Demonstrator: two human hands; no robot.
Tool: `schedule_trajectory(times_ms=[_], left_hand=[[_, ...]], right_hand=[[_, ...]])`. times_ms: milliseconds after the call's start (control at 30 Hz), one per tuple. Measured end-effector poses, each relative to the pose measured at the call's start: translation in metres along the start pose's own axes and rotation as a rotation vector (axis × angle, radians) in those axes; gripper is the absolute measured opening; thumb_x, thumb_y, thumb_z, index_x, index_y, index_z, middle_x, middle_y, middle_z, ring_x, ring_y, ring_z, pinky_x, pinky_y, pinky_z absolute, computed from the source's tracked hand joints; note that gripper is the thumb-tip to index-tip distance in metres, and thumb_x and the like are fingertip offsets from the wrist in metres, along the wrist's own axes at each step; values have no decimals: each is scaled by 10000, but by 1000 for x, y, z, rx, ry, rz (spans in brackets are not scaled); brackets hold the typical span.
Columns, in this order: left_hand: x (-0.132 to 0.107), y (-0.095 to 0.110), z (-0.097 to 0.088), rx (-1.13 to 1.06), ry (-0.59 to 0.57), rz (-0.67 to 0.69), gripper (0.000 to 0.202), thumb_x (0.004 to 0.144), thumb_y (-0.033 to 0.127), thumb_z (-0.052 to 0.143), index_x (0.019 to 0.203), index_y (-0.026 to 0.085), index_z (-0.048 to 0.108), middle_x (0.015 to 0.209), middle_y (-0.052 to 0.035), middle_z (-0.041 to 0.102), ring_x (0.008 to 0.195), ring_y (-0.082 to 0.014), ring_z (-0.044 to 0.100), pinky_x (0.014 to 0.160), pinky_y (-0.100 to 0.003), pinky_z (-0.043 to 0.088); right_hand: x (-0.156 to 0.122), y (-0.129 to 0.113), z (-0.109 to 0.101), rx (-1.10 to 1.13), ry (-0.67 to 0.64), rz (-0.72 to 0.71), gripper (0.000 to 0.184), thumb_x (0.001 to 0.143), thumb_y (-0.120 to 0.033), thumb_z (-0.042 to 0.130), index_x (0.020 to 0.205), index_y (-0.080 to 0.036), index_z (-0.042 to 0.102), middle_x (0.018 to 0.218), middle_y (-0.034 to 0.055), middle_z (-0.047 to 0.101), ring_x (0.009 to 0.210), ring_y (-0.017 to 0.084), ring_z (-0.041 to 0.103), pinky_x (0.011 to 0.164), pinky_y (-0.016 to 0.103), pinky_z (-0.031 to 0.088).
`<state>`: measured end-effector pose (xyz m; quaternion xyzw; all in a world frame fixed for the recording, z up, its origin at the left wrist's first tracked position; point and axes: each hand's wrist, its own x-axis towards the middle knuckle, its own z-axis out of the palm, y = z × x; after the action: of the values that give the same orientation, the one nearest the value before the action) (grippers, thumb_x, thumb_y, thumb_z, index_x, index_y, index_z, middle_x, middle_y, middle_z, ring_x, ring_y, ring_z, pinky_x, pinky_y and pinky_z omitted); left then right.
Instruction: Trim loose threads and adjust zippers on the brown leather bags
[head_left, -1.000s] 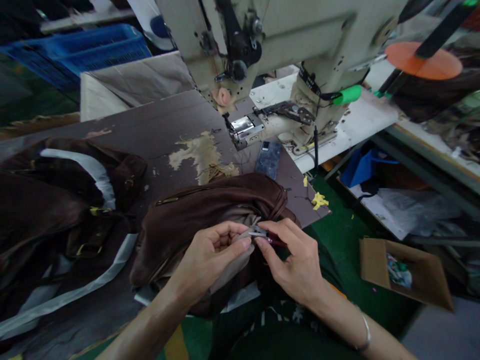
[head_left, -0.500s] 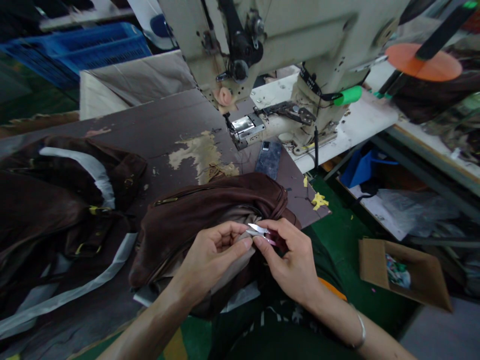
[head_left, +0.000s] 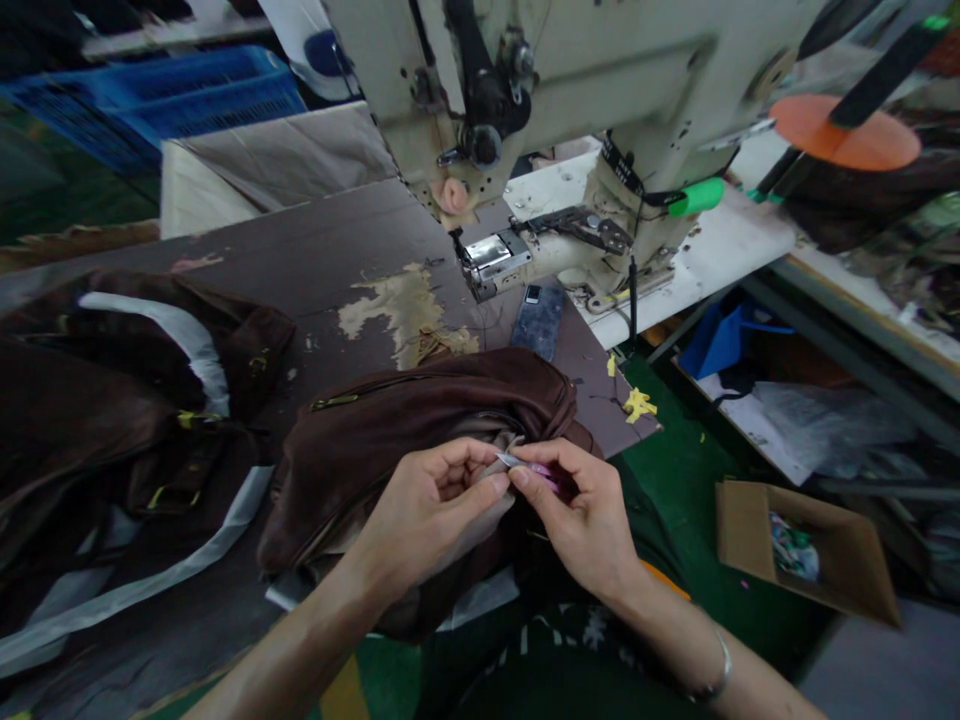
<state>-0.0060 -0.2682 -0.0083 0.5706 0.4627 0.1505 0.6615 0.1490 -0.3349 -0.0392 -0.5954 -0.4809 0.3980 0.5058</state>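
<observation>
A brown leather bag [head_left: 390,420] lies in front of me at the table's near edge, its grey lining [head_left: 472,525] pulled partly out. My left hand [head_left: 427,510] is closed, pinching a bit of that lining between thumb and fingers. Small thread snips [head_left: 511,460] with pinkish handles sit in my right hand [head_left: 581,510], which is closed around them. Their blades point left and touch or nearly touch the cloth at my left fingertips. The exact spot between the blades is too small to make out.
Ahead stands a sewing machine [head_left: 600,80] with a metal bed [head_left: 491,255]. A phone [head_left: 537,322] lies between it and the bag. More brown bags with white strips [head_left: 191,350] cover the table's left. A cardboard box [head_left: 810,545] is at lower right, a blue crate [head_left: 195,95] at back left.
The snips' blades, spread apart half a second ago, have come together at the cloth as my right hand squeezed. My left hand keeps its pinch in nearly the same place.
</observation>
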Motion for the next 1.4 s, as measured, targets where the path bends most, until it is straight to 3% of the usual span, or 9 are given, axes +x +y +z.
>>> schedule_trajectory(times_ms=[267,400,500,633,733,933,1067,1200,1400], left_hand=[[0,0,1,28,-17,-22,265,830,334,632,980,116,631,850,-45,640,783,-143,577,702,-231,451],[-1,1,-4,9,-76,-26,349,843,369,629,1111,147,604,935,-50,650,855,-162,607,762,-254,475],[-4,-1,-8,-21,-162,-2,403,852,363,627,1209,187,563,1058,-53,644,1009,-191,608,878,-280,474],[-12,-10,-12,27,-178,-63,469,850,380,628,1273,211,517,1086,-54,648,1013,-199,621,858,-279,489],[-17,-13,-14,18,-159,-110,461,854,391,620,1262,203,515,1095,-56,655,990,-187,631,853,-267,494],[-20,-7,-12,47,-153,-65,435,861,377,612,1259,228,518,1092,-32,646,1002,-166,613,876,-247,479],[-15,-11,-11,60,-249,-122,475,844,381,630,1272,211,517,1031,-37,643,919,-165,615,819,-267,497],[-10,-17,-12,47,-329,-107,417,836,342,642,1218,193,569,985,-37,645,924,-175,612,825,-278,491],[-5,-12,-5,24,-75,-83,367,838,401,631,1143,197,629,1019,-45,678,950,-182,610,829,-259,475]], right_hand=[[11,-7,-9,212,0,99,152,851,-313,656,952,-201,677,824,2,658,704,105,577,634,209,449],[23,-1,-12,469,-108,147,527,790,-330,719,1265,-280,498,1079,24,625,769,105,587,635,209,456],[30,5,-12,543,-282,213,700,749,-282,753,1341,-296,381,1046,26,643,764,116,604,659,232,467],[36,14,-12,461,-229,200,531,770,-232,729,1220,-264,449,816,-32,605,610,81,523,565,206,391],[40,15,-15,354,-198,103,441,832,-222,658,1218,-266,450,844,-24,586,640,92,518,588,226,387],[40,7,-11,79,-327,-83,304,929,-203,487,1228,-251,467,784,-23,554,712,130,526,680,273,395],[40,11,-1,42,-174,-65,109,927,-237,496,1026,-241,451,625,-75,402,538,104,372,545,249,296],[44,17,6,76,-86,-29,123,929,-304,512,957,-243,409,610,-79,419,519,102,362,531,246,278],[51,19,6,122,-54,-27,134,930,-341,512,975,-237,440,604,-80,439,515,101,410,550,243,336]])
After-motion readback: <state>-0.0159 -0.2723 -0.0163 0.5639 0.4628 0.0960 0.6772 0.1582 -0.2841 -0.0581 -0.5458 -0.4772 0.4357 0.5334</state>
